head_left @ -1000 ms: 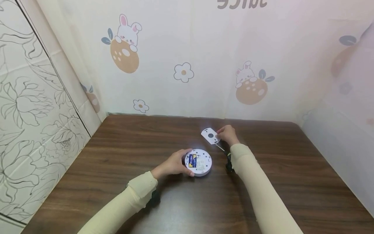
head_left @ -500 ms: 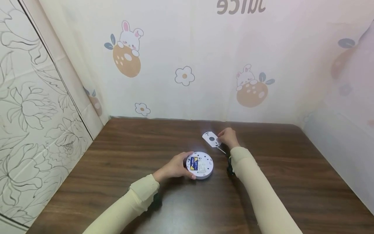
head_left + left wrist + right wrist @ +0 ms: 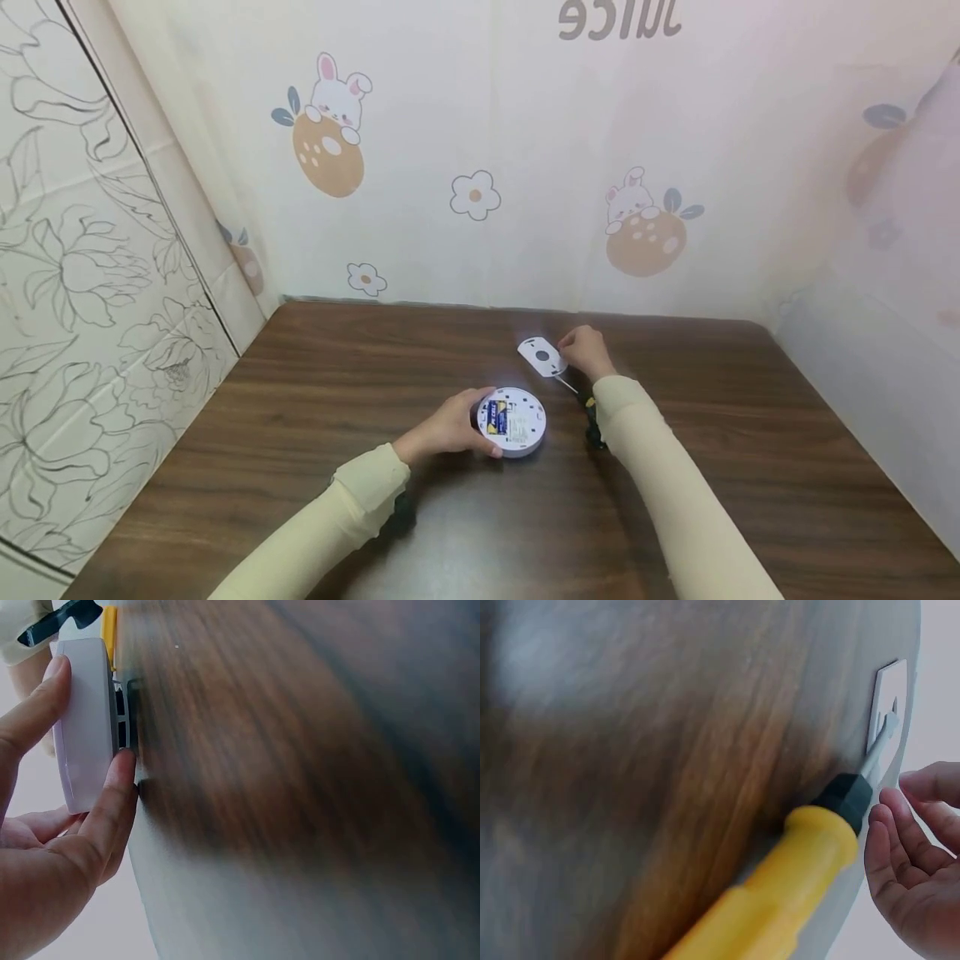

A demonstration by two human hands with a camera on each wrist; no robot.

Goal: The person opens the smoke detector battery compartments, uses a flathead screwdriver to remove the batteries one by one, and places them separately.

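Observation:
My left hand [image 3: 450,425] grips the rim of a round white smoke alarm [image 3: 522,429], thumb on the near side and fingers around the far side. Its back faces up, showing a blue and yellow battery [image 3: 498,418] and a printed label. In the left wrist view the hand [image 3: 75,847] spans the pale side of the alarm [image 3: 84,727]. My right hand [image 3: 588,353] is at the right end of a flat white mounting plate [image 3: 534,350] with a dark round hole. Up close, the right hand's [image 3: 922,862] loosely bent fingers show no hold on the plate [image 3: 889,686].
A screwdriver with a yellow handle [image 3: 780,881] lies beneath my right wrist, its shaft tip at the plate's near edge in the head view. Dark wood table [image 3: 360,367] surrounds everything, and a printed curtain [image 3: 420,125] hangs behind its back edge.
The right hand's fingertips have drawn back from the plate's face to its right edge, while the plate stays flat. The left hand keeps its grip on the smoke alarm. The head view tilted slightly.

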